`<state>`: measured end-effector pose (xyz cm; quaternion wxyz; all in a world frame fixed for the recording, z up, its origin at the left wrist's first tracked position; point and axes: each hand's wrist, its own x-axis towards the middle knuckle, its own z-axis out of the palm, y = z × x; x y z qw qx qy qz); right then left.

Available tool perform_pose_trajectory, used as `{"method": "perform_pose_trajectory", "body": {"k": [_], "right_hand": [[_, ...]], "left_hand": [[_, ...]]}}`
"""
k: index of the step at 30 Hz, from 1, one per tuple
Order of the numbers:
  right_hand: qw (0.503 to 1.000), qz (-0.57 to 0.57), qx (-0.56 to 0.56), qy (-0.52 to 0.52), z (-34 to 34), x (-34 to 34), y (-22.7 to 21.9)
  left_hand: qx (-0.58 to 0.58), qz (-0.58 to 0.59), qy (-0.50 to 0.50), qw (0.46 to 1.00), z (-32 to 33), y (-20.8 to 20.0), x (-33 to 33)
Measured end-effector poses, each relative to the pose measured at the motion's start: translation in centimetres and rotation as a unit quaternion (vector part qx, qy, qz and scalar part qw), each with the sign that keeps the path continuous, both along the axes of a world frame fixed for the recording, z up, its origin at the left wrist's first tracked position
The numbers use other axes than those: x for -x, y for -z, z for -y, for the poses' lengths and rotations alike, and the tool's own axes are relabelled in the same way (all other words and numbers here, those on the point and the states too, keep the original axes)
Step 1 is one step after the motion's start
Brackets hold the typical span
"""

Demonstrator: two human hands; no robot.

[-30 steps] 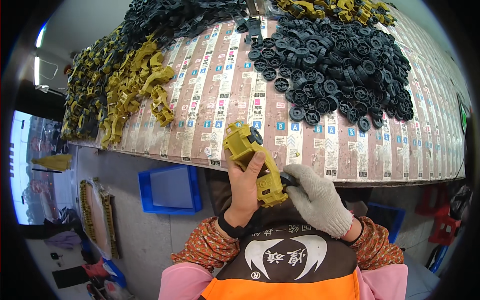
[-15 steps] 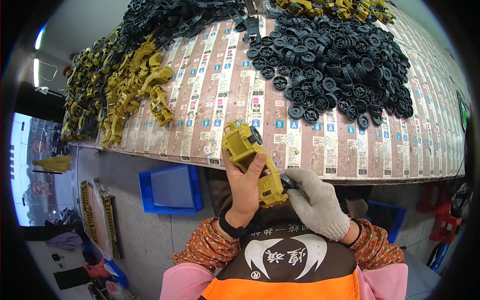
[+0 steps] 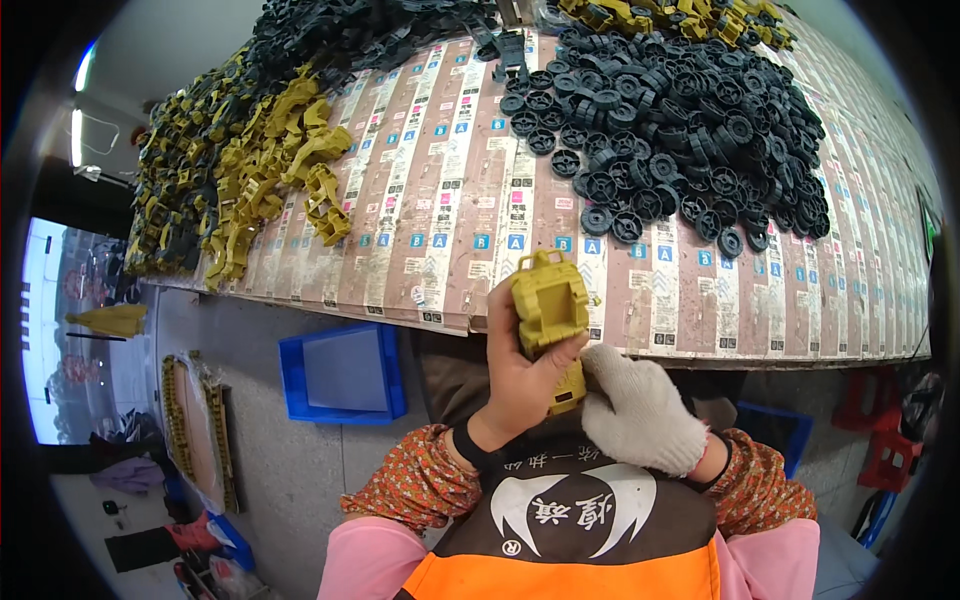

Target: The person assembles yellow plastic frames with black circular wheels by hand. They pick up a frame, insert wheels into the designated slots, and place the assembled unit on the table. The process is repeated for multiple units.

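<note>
A yellow toy vehicle body (image 3: 553,305) is held near the table's front edge, its hollow side in view and tilted upward. My bare left hand (image 3: 515,385) is wrapped round it, with the thumb across its middle. My right hand (image 3: 645,415), in a pale knitted glove, presses its curled fingertips against the body's lower right side. What those fingertips hold, if anything, is hidden behind the body. A large heap of dark toy wheels (image 3: 690,130) lies on the table beyond my right hand.
Yellow vehicle bodies (image 3: 265,170) are heaped on the patterned table (image 3: 420,200) at left, beside dark parts (image 3: 350,35) at the back. More yellow pieces (image 3: 690,20) lie behind the wheels. Below the table edge are a blue bin (image 3: 292,380) and red stools (image 3: 890,455).
My left hand has turned the vehicle body and shifted it right, bringing its hollow side into view. The dark wheel seen at my right fingertips and the wheel near its upper end are now out of sight.
</note>
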<state>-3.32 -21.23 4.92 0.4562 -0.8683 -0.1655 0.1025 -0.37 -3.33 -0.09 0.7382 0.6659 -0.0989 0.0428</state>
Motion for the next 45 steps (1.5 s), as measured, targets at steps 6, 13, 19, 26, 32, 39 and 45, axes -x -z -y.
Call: {"method": "perform_pose_trajectory", "body": {"k": [6, 13, 19, 26, 32, 39, 45], "right_hand": [[0.986, 0.075, -0.094, 0.115, 1.4, -3.8, -3.4], [0.98, -0.085, -0.175, -0.036, 4.6, -5.5, -1.3], [0.854, -0.331, -0.333, 0.225, 3.8, -4.1, -0.3], [0.984, 0.15, 0.021, 0.09, 3.8, -6.8, 0.2], [0.923, 0.254, 0.27, 0.103, 4.5, -13.7, 1.6], [0.908, 0.284, 0.298, 0.079, 3.4, -13.1, 1.7], [0.948, 0.212, 0.228, 0.069, 3.2, -10.5, 1.1]], "left_hand": [[-0.125, -0.129, 0.175, 0.968, -2.2, -3.5, -1.9], [0.036, -0.362, 0.308, 0.879, -4.4, -5.0, -3.2], [0.298, -0.225, 0.179, 0.91, -3.8, -2.5, -1.6], [0.333, -0.24, 0.031, 0.911, -2.9, -1.5, -3.0], [0.293, -0.304, 0.043, 0.905, -3.4, -1.4, -2.6], [0.266, -0.316, 0.033, 0.91, -3.7, -1.0, -2.0], [0.264, -0.311, 0.061, 0.911, -3.2, -0.9, -1.6]]}}
